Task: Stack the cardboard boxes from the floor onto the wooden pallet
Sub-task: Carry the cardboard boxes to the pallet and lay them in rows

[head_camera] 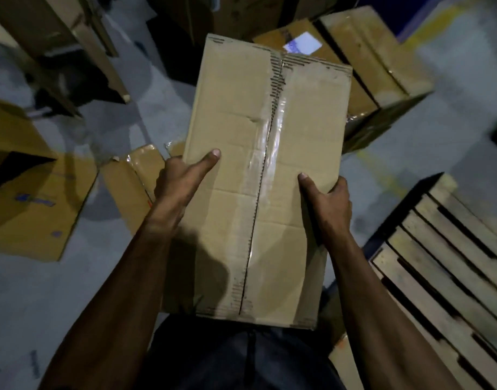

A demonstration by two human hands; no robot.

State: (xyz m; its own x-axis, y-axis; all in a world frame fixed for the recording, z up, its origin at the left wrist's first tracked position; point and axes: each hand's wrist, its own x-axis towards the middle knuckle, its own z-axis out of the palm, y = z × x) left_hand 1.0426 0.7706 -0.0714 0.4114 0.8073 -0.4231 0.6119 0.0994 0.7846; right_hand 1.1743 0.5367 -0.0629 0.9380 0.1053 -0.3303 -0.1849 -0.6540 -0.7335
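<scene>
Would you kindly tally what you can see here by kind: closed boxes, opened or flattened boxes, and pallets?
Closed cardboard boxes: 2, the held box and the labelled box
Opened or flattened boxes: 2, the open box and the flattened piece
Wooden pallet: 1
Total: 5

Both forearms are reaching fwd & down from the body, bare, roughly parallel. Left hand (pixel 175 180) is gripping the left edge of the cardboard box (pixel 258 175), thumb lying flat on top, other fingers wrapping out of sight round the side. Right hand (pixel 330 197) is gripping the right edge the same way, thumb pointing up on top, fingers curling over the edge.
</scene>
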